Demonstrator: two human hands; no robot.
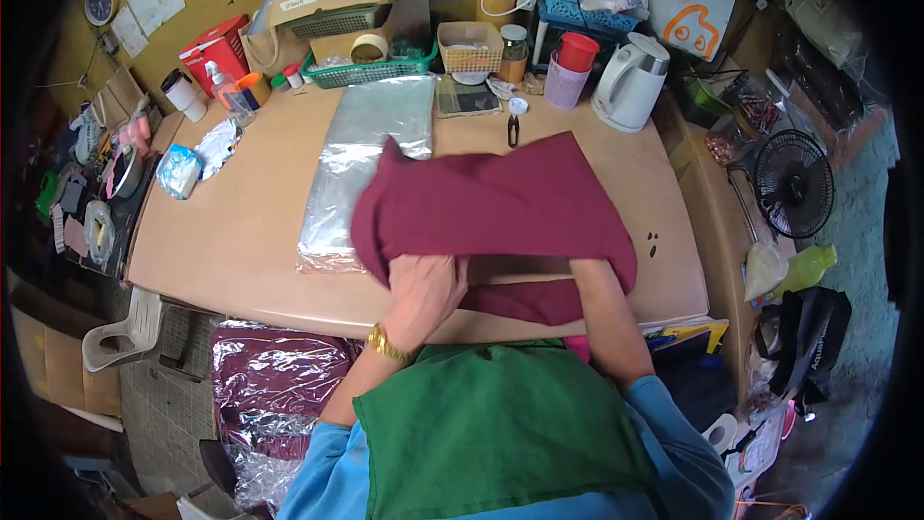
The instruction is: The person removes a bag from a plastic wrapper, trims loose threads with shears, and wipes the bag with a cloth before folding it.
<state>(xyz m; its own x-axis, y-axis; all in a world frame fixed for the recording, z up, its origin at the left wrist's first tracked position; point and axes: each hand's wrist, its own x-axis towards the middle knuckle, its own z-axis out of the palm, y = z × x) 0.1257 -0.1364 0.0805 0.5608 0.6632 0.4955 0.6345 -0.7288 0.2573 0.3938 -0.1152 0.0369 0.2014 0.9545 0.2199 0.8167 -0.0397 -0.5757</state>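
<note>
A maroon cloth (500, 197), folded over and partly raised, spans both my hands above the front of the table. My left hand (423, 291) is at its near left edge, with curled fingers tucked partly under the fabric and closed on it. The fingers of my right hand (590, 274) are hidden inside the cloth's right end; only the wrist side shows. A lower strip of the same cloth hangs at the table's front edge. Behind and left of it lies a stack of clear plastic bags (371, 144), partly covered by the cloth.
Small black thread snips (513, 130) lie behind the cloth. A white kettle (630, 82), red cup (577, 52) and green basket (371, 75) line the back. Plastic-wrapped maroon bundles (279, 385) sit below the table's left front. A black fan (794, 183) stands right.
</note>
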